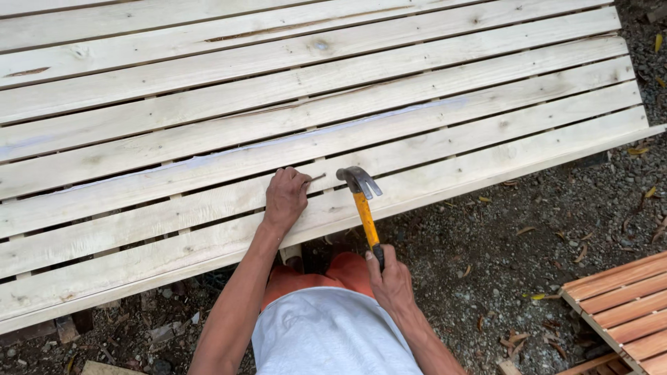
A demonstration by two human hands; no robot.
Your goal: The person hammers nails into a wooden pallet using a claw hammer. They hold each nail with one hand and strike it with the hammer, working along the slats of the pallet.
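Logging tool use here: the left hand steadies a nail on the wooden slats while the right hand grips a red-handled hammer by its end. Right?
Not quite: the hammer has a yellow handle, not red. The head view shows the right hand gripping its end while the left hand steadies the nail on the wooden slats.

one hammer (361, 201), one nail (316, 179), two hands, two slatted wooden panels

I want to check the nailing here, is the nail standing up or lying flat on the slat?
Lying nearly flat: the nail points sideways from the left hand toward the hammer, along the slat.
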